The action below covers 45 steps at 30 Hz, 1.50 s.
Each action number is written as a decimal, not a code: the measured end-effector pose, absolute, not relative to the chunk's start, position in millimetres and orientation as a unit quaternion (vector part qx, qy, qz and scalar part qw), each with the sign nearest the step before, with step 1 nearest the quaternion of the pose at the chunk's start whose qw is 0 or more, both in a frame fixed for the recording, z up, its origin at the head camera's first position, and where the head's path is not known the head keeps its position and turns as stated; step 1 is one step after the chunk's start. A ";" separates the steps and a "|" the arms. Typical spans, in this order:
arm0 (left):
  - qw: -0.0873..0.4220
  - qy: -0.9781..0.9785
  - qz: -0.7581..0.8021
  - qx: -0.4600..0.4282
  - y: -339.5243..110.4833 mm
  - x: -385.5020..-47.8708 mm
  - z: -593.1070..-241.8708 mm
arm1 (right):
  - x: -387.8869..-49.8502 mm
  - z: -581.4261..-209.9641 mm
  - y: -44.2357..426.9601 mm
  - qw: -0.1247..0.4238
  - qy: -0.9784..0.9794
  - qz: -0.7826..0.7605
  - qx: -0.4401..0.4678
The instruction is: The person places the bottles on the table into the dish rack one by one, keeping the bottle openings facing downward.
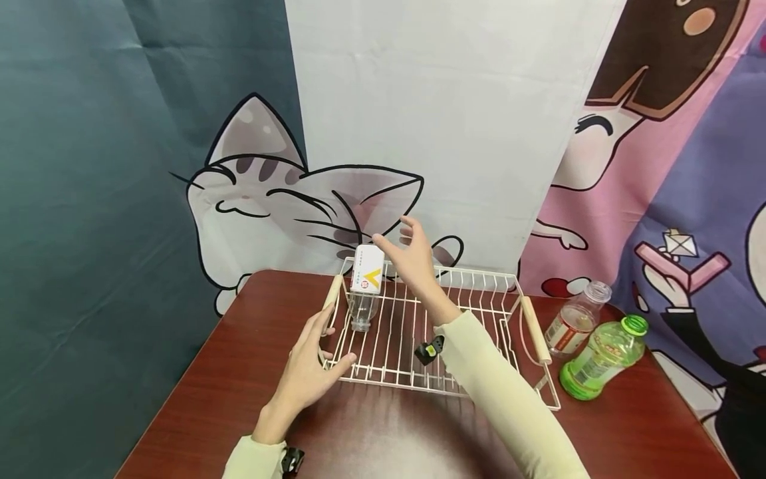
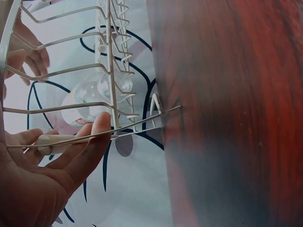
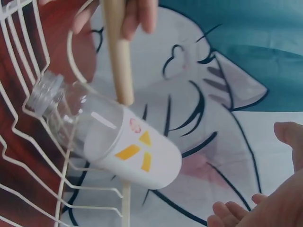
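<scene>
Wire rack holds white-labelled bottle, neck down at left end; right hand near its base, fingers wide, left hand spread at rack's corner; clear bottle, green bottle standing right.

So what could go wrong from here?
The clear white-labelled bottle sits neck-down in the wire rack, and the right hand isn't touching it, so it might tip. The left hand is at the rack's left wooden handle; a bump there could jostle the bottle. The green bottle and the red-labelled clear bottle stand close to the rack's right end, so a sideways shove might knock them over.
</scene>
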<state>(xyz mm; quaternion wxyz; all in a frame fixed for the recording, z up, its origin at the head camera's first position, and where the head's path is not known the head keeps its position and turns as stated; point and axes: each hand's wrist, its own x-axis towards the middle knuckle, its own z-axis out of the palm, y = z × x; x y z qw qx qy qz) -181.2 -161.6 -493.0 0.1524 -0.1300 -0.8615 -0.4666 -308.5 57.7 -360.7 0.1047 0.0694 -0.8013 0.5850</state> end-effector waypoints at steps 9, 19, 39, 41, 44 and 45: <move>0.149 -0.862 -0.468 -0.128 -163.9 -181.6 -494.7 | -285.9 -353.4 67.8 0.163 -0.749 0.634 0.108; 0.155 -0.861 -0.466 -0.131 -164.0 -183.6 -495.3 | -253.8 -342.7 72.6 0.181 -0.704 0.671 0.145; 0.143 -0.863 -0.466 -0.132 -161.8 -182.8 -491.4 | -191.5 -369.5 121.7 0.336 -0.568 0.723 0.206; 0.141 -0.863 -0.467 -0.132 -161.6 -182.9 -491.2 | -187.6 -371.6 126.2 0.345 -0.558 0.725 0.211; 0.141 -0.862 -0.470 -0.128 -161.6 -181.3 -492.0 | -182.7 -371.6 129.4 0.351 -0.553 0.724 0.216; 0.142 -0.861 -0.471 -0.125 -161.8 -180.4 -493.0 | -181.4 -370.9 129.7 0.352 -0.550 0.725 0.220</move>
